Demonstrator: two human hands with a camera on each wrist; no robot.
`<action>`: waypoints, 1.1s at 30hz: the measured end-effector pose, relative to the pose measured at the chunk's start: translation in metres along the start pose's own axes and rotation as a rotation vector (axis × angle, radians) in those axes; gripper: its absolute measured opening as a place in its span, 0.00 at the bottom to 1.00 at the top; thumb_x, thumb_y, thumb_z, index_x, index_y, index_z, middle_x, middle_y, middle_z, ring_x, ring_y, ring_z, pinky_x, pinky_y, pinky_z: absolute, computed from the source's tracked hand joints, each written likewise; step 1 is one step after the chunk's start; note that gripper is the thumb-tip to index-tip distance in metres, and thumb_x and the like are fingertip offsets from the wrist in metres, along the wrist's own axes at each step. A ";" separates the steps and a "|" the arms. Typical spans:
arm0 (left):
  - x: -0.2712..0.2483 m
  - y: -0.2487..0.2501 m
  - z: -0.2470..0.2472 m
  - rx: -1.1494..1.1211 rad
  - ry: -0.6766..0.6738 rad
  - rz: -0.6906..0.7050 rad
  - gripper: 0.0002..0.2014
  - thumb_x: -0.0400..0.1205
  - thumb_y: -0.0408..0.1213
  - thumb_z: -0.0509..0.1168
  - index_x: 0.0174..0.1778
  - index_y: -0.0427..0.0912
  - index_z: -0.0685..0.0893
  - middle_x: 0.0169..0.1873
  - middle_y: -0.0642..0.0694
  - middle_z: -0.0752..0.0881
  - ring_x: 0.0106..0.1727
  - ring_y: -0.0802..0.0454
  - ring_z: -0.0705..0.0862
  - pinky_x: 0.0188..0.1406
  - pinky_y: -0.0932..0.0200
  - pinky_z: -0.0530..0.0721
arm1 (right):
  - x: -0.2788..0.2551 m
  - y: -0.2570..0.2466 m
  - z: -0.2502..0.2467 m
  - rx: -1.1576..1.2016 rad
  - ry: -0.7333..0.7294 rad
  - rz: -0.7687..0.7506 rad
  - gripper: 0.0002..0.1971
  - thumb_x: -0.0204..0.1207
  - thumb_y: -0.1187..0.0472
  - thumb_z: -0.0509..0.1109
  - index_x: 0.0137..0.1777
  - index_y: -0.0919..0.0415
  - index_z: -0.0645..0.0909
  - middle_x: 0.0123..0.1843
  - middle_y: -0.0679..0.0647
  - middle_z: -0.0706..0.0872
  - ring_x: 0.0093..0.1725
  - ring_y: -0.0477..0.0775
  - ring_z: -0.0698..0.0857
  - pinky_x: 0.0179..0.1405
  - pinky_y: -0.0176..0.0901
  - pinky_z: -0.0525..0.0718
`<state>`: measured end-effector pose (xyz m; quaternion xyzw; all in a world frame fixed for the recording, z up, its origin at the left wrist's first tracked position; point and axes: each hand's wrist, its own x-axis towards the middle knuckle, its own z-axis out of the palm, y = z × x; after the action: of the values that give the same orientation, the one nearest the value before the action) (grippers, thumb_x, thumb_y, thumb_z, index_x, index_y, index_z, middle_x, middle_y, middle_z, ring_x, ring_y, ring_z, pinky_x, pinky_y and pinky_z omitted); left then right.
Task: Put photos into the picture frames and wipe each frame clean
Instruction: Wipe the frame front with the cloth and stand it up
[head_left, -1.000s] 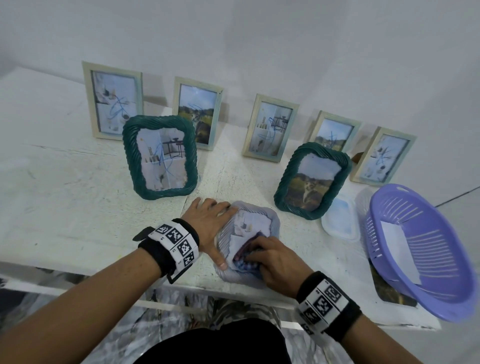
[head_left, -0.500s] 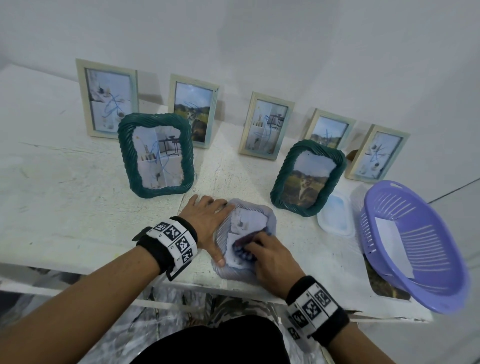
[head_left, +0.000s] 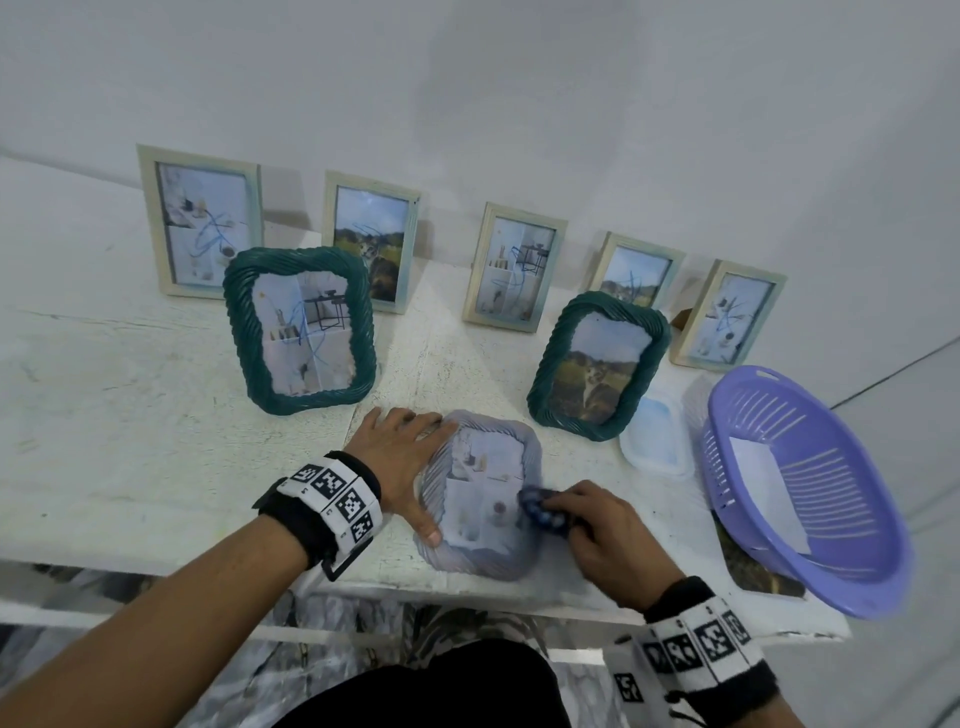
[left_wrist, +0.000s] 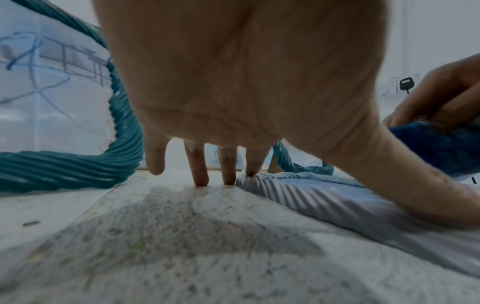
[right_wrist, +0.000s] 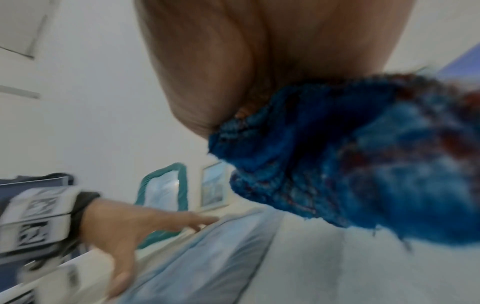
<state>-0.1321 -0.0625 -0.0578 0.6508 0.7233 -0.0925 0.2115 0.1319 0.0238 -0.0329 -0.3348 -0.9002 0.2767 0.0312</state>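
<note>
A pale lilac ribbed picture frame (head_left: 480, 558) lies flat near the table's front edge with a photo (head_left: 483, 493) in it. My left hand (head_left: 402, 457) rests flat with straight fingers on the table and the frame's left rim (left_wrist: 298, 191). My right hand (head_left: 597, 530) grips a bunched blue cloth (head_left: 543, 512) (right_wrist: 350, 164) against the right side of the frame's glass. Two green twisted frames (head_left: 298, 327) (head_left: 597, 364) stand upright behind it with photos in them.
Several pale wooden frames (head_left: 200, 221) with photos stand in a row along the wall. A lilac plastic basket (head_left: 810, 488) with a paper in it sits at the right. A clear lidded box (head_left: 657, 436) lies beside it. A loose photo (head_left: 753, 569) sticks out under the basket.
My right hand has swept the blue cloth from the frame's lower middle over to its right side. The left hand stays on the frame's left rim.
</note>
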 end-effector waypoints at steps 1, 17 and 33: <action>0.000 0.000 0.001 -0.011 -0.007 0.000 0.67 0.56 0.77 0.70 0.84 0.55 0.40 0.85 0.51 0.47 0.84 0.44 0.49 0.81 0.36 0.44 | -0.002 0.008 -0.007 -0.011 0.076 0.056 0.23 0.68 0.65 0.56 0.57 0.59 0.87 0.46 0.53 0.83 0.46 0.58 0.82 0.43 0.32 0.72; 0.000 -0.004 0.008 -0.082 -0.015 0.002 0.67 0.57 0.77 0.69 0.84 0.56 0.37 0.85 0.54 0.42 0.85 0.47 0.44 0.82 0.37 0.42 | 0.095 0.093 -0.051 -0.499 0.303 0.593 0.25 0.70 0.68 0.72 0.67 0.68 0.71 0.63 0.67 0.78 0.60 0.70 0.78 0.63 0.56 0.73; -0.018 0.008 0.012 -0.196 0.060 -0.047 0.57 0.64 0.68 0.73 0.84 0.50 0.53 0.76 0.46 0.64 0.75 0.45 0.64 0.75 0.45 0.65 | 0.025 -0.010 0.027 0.074 0.219 0.309 0.16 0.81 0.58 0.64 0.66 0.60 0.78 0.53 0.58 0.86 0.48 0.57 0.84 0.49 0.45 0.81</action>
<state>-0.1206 -0.0825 -0.0594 0.6125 0.7498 -0.0067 0.2503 0.1001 0.0204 -0.0535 -0.4956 -0.8187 0.2730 0.0983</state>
